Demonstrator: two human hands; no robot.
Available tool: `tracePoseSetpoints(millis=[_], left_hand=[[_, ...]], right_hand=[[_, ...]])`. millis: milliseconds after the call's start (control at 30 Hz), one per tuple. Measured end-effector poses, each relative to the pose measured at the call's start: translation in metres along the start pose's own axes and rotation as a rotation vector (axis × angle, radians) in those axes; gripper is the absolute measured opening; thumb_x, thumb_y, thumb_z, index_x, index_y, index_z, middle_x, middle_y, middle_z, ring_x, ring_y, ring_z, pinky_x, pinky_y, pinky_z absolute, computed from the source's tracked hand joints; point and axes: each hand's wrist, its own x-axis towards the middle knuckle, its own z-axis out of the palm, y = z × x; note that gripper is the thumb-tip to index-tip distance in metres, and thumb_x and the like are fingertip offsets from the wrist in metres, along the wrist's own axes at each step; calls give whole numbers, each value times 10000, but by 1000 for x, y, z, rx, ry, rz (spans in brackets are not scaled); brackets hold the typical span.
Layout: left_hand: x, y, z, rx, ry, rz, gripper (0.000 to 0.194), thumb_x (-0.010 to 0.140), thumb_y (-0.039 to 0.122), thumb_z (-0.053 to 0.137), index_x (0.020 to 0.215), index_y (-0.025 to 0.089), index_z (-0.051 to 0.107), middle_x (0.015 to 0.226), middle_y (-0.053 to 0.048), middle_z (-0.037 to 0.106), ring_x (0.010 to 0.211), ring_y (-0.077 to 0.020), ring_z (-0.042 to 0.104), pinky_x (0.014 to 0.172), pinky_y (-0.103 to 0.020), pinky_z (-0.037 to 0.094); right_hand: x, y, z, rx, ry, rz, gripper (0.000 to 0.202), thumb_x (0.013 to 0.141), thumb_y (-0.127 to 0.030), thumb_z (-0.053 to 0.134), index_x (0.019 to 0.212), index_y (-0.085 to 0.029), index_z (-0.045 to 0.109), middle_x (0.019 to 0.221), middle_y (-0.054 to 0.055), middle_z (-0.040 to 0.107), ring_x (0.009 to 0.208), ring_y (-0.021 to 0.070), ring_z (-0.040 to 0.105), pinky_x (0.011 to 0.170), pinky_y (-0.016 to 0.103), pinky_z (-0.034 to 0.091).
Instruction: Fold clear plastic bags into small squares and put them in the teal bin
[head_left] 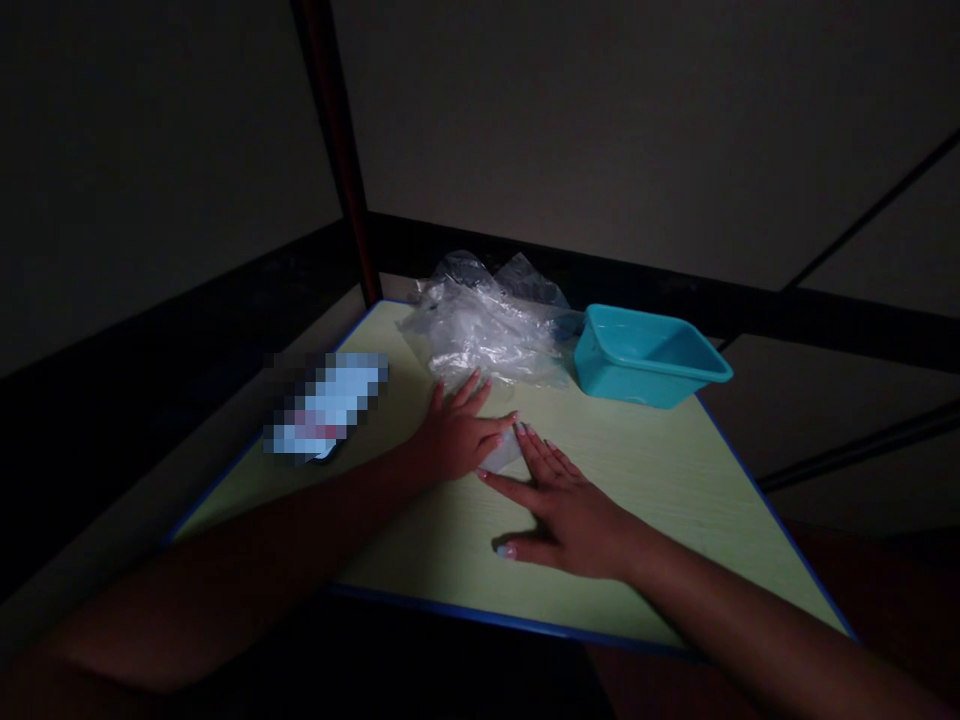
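A small, whitish, see-through sheet lies flat on the table between my hands; it looks like thin plastic, though its kind is hard to make out. My left hand rests on the tabletop with fingers spread, its thumb side at the sheet's upper left edge. From the right, my right hand lies flat with its fingertips on the sheet's right and lower edges, thumb stretched apart. Just beyond my left fingertips is a crumpled heap of clear plastic bags.
A turquoise plastic bin stands at the back right of the pale table, which has a blue edge. At the left lies a phone, its screen blurred out. Dark walls enclose the table's far sides.
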Motion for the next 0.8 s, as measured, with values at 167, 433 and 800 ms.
tracePoseSetpoints(millis=[167, 433, 800], left_hand=[[-3, -10, -2, 11, -62, -81, 456, 965, 378, 440, 1417, 427, 406, 1569, -122, 265, 1452, -403, 86, 1023, -726, 191], [-4, -23, -7, 28, -29, -142, 468, 973, 338, 420, 1440, 361, 402, 1586, -127, 215, 1457, -400, 76, 1043, -712, 175], [-5, -36, -9, -18, -209, 64, 475, 981, 348, 387, 1456, 334, 376, 1593, -139, 169, 1458, -404, 15, 1004, -729, 234]], right_hand=[[0, 2, 2, 2, 31, -18, 785, 831, -645, 569, 1500, -361, 273, 1575, 66, -213, 1430, 400, -110, 1139, 581, 96], [-2, 5, 5, 12, 71, -57, 766, 837, -608, 592, 1495, -340, 304, 1569, 67, -224, 1431, 409, -101, 1134, 590, 110], [6, 19, 7, -47, 148, -192, 673, 950, -562, 412, 1517, -235, 256, 1591, 139, 115, 1469, 271, 66, 1140, 587, 14]])
